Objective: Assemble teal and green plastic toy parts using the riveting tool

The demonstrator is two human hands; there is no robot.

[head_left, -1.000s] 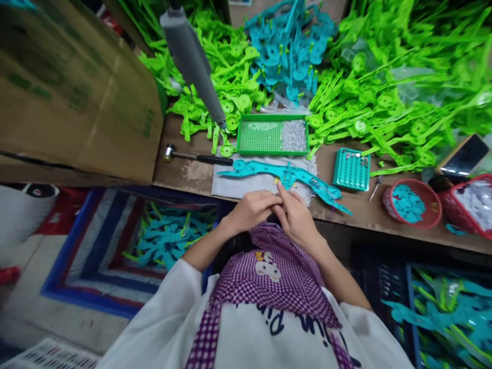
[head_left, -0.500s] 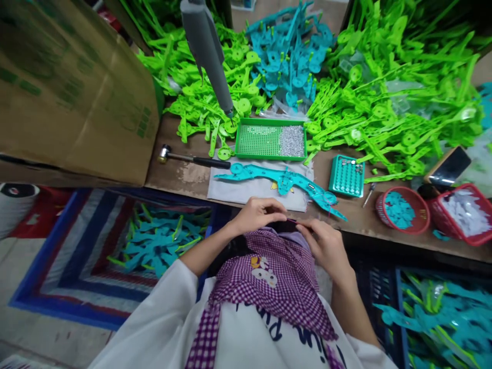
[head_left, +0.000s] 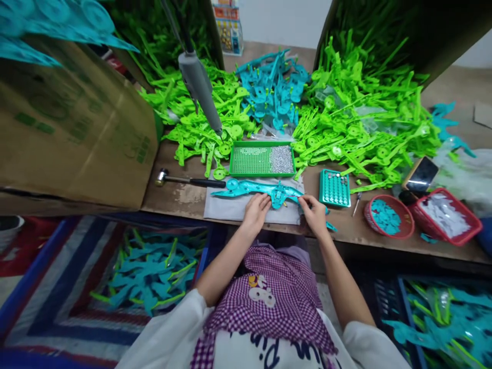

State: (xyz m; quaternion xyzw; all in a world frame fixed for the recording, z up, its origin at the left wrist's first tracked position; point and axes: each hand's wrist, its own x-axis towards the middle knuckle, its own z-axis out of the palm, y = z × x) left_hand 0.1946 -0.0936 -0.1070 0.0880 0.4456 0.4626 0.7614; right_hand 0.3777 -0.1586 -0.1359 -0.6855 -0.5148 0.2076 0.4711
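Observation:
A long turquoise plastic part (head_left: 249, 188) with a wide middle piece lies on a pale cloth (head_left: 219, 207) at the bench's front edge. My left hand (head_left: 257, 210) has its fingers together on the part's lower edge, just left of the middle piece. On the other side, my right hand (head_left: 314, 212) pinches at the part's right arm, partly covering it. A thin reddish line shows by those fingertips; what they hold is too small to make out. Behind the part stands a green tray (head_left: 249, 160) with small silvery pieces heaped at its right end.
A grey electric screwdriver (head_left: 200, 92) hangs over lime-green parts (head_left: 365, 123). A hammer (head_left: 184, 179) lies left. To the right are a teal holed block (head_left: 334, 188), a red basket (head_left: 389, 231) of turquoise pieces and a phone (head_left: 421, 174). A cardboard box (head_left: 84, 123) stands left.
Both hands have gone from in front of the apron, beyond the bench edge, forward onto the turquoise part. The camera view has tilted up somewhat.

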